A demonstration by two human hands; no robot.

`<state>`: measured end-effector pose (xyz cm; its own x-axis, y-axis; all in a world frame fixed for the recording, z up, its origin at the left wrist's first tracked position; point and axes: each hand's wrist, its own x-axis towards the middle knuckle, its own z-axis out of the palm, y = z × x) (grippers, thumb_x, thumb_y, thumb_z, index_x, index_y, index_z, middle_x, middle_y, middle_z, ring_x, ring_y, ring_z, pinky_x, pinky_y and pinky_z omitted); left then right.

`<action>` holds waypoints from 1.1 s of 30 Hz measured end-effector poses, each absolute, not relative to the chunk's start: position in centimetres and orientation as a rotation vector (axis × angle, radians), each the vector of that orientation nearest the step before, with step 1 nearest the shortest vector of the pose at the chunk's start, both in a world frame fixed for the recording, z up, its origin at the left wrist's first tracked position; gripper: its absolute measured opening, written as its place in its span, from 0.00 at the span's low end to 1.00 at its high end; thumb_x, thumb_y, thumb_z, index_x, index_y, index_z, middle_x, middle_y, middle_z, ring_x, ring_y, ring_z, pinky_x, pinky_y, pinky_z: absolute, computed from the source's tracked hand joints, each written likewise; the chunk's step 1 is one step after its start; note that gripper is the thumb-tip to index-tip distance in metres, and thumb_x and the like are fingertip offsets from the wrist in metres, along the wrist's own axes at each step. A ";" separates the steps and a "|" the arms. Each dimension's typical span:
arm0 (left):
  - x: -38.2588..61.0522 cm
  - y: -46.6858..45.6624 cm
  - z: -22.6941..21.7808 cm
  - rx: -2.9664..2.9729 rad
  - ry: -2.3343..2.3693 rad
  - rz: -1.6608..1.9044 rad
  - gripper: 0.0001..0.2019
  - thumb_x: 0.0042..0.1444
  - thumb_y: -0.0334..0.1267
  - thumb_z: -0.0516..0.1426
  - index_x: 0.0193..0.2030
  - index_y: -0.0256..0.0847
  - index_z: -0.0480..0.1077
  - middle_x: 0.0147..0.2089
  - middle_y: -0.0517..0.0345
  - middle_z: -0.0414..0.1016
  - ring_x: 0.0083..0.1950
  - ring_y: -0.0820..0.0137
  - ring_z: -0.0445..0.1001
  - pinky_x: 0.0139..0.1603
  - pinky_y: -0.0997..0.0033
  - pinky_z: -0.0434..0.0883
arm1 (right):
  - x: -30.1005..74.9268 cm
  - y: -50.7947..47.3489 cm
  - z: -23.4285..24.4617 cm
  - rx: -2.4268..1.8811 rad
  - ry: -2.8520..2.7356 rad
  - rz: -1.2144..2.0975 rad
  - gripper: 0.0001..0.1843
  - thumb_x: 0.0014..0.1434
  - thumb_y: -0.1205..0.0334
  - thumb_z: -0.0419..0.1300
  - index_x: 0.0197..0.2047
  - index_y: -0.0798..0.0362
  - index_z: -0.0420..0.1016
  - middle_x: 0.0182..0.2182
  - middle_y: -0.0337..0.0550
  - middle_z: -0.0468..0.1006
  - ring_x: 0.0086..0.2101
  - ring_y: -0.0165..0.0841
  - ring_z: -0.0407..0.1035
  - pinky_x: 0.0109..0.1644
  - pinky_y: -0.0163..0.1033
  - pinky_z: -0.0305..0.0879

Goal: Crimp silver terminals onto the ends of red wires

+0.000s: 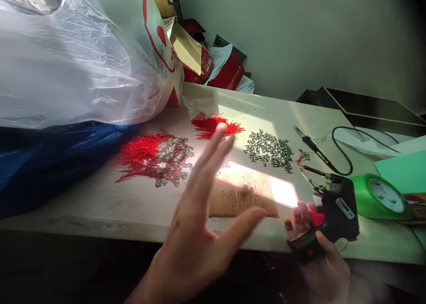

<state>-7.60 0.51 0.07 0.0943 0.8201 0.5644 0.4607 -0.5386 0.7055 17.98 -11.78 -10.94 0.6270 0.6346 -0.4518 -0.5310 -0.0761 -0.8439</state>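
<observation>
My left hand [203, 219] hovers open over the table's front edge, fingers stretched toward a loose bunch of red wires [214, 125]. It holds nothing. My right hand [319, 259] grips a black soldering gun [333, 215] with a red trigger, its tip pointing up and left near the table's right side. A pile of red wires with small metal parts attached [155, 155] lies to the left. A heap of small metal parts [269, 149] lies in the middle. A brown scorched board [241, 193] sits under my left fingers.
A big clear plastic bag [76, 55] over a blue bag [49, 157] fills the left. Red boxes and papers [222, 66] are stacked at the back wall. A second soldering iron with black cable [316, 151] and a green tape roll [379, 197] lie at the right.
</observation>
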 end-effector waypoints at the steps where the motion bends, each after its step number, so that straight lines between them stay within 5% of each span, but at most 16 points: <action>1: -7.7 1.3 -0.3 1.873 1.340 1.549 0.32 0.69 0.45 0.59 0.76 0.62 0.53 0.79 0.63 0.53 0.81 0.55 0.51 0.81 0.42 0.57 | 18.0 -11.6 -10.9 -1.331 -0.089 0.960 0.31 0.54 0.50 0.67 0.63 0.32 0.75 0.66 0.38 0.70 0.65 0.40 0.68 0.68 0.55 0.70; 3: -7.7 2.2 -1.4 1.751 1.385 1.696 0.36 0.68 0.42 0.60 0.78 0.55 0.51 0.81 0.60 0.46 0.82 0.54 0.44 0.83 0.42 0.51 | 18.1 -11.4 -10.7 -1.324 -0.076 0.949 0.33 0.52 0.50 0.68 0.63 0.35 0.75 0.65 0.40 0.71 0.64 0.42 0.69 0.67 0.58 0.70; 5: -7.5 2.0 -3.0 2.046 1.273 1.476 0.41 0.66 0.41 0.62 0.80 0.48 0.46 0.82 0.52 0.41 0.82 0.52 0.43 0.82 0.42 0.53 | 18.2 -11.3 -10.6 -1.307 -0.091 0.955 0.32 0.52 0.51 0.68 0.62 0.36 0.75 0.65 0.41 0.72 0.63 0.42 0.70 0.65 0.57 0.72; 9: -7.0 0.1 -6.1 2.679 0.775 0.772 0.33 0.69 0.35 0.58 0.77 0.42 0.53 0.80 0.46 0.51 0.81 0.57 0.50 0.80 0.47 0.59 | 18.4 -11.5 -10.7 -1.233 -0.111 0.989 0.30 0.53 0.53 0.68 0.60 0.36 0.77 0.66 0.40 0.71 0.62 0.39 0.71 0.58 0.47 0.78; 13: -7.6 0.0 -7.5 2.710 0.762 0.821 0.22 0.67 0.29 0.58 0.66 0.42 0.67 0.71 0.48 0.68 0.73 0.60 0.64 0.73 0.53 0.68 | 18.7 -11.5 -11.0 -1.214 -0.104 0.994 0.30 0.52 0.52 0.69 0.59 0.39 0.79 0.65 0.45 0.72 0.62 0.44 0.71 0.59 0.53 0.76; 16: -8.3 1.2 -7.7 2.719 0.916 0.734 0.16 0.68 0.34 0.59 0.61 0.45 0.70 0.63 0.52 0.74 0.63 0.60 0.72 0.65 0.53 0.69 | 18.9 -11.5 -11.3 -1.213 -0.130 1.012 0.30 0.52 0.50 0.69 0.59 0.40 0.78 0.65 0.47 0.71 0.63 0.47 0.69 0.63 0.59 0.72; 22: -9.1 2.7 -8.3 2.664 0.861 0.579 0.14 0.70 0.45 0.59 0.59 0.46 0.71 0.63 0.53 0.73 0.62 0.59 0.69 0.65 0.51 0.61 | 19.4 -11.7 -11.6 -1.153 -0.187 1.074 0.28 0.56 0.52 0.67 0.61 0.39 0.77 0.66 0.46 0.70 0.65 0.45 0.68 0.62 0.53 0.74; 33: -8.4 4.0 -7.9 2.669 0.842 0.551 0.14 0.71 0.44 0.58 0.60 0.47 0.68 0.65 0.53 0.71 0.63 0.59 0.67 0.61 0.54 0.60 | 19.8 -11.6 -11.8 -1.099 -0.213 1.096 0.26 0.57 0.52 0.67 0.60 0.37 0.78 0.65 0.43 0.72 0.63 0.42 0.70 0.57 0.49 0.77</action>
<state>-8.36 4.00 -7.94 0.7564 0.5959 0.2697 0.4859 -0.7879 0.3783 19.78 -11.64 -11.80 0.4944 0.7945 -0.3525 -0.6044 0.0228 -0.7964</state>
